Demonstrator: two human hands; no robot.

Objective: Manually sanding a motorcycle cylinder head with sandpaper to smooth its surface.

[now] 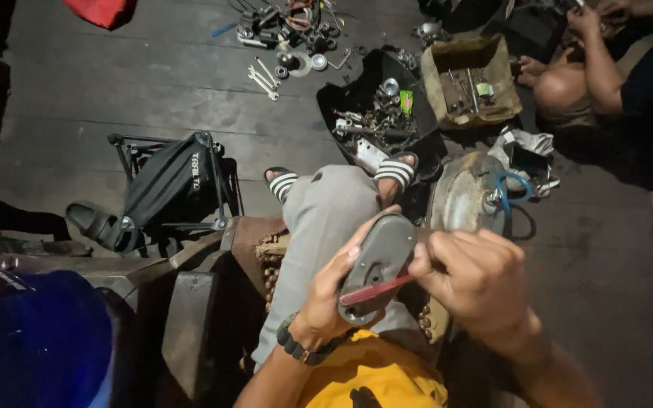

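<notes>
My left hand (332,291) grips a grey oval metal cover (376,261) from its left side, holding it over my lap. My right hand (471,281) is closed on a thin red strip-like tool (376,290) that lies across the lower face of the cover. A beaded band (296,346) sits on my left wrist. My legs in grey trousers (326,219) stretch forward, with striped sandals (396,172) on my feet. I wear a yellow shirt (376,374).
A round metal part with a blue hose (468,198) lies right of my legs. A black tray of small parts (376,121), a cardboard box (468,81), loose wrenches (264,79) and a folding stool (171,189) stand ahead. Another person (606,83) sits at top right.
</notes>
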